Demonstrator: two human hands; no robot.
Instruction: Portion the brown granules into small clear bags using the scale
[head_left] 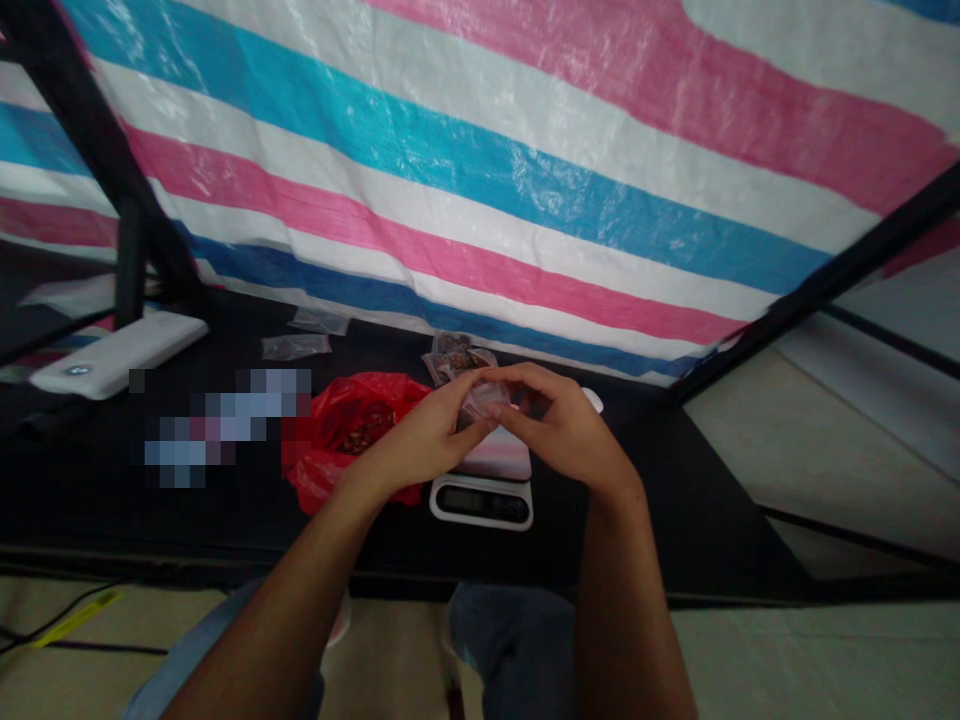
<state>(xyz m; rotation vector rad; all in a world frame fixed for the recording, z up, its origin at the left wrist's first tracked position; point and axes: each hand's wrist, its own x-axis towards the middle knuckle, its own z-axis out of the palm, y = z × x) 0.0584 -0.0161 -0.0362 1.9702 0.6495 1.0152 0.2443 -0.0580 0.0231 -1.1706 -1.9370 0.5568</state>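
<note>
Both of my hands meet above a small digital scale (481, 503) with a shiny top. Between their fingertips is a small clear plastic bag (486, 397). My left hand (427, 432) pinches it from the left, and my right hand (566, 420) grips it from the right. What the bag contains cannot be made out. Just behind the hands lie several small filled bags (454, 355) with dark brown pieces inside. To the left of the scale is an open red plastic bag (319, 480) holding small brown pieces, partly covered by my left forearm.
Two flat clear bags (296, 346) lie at the back of the black table (600, 540). A white oblong device (120, 355) rests at the left by a black frame post. A striped plastic sheet (450, 190) hangs behind. A small white object (592, 400) shows beyond my right hand.
</note>
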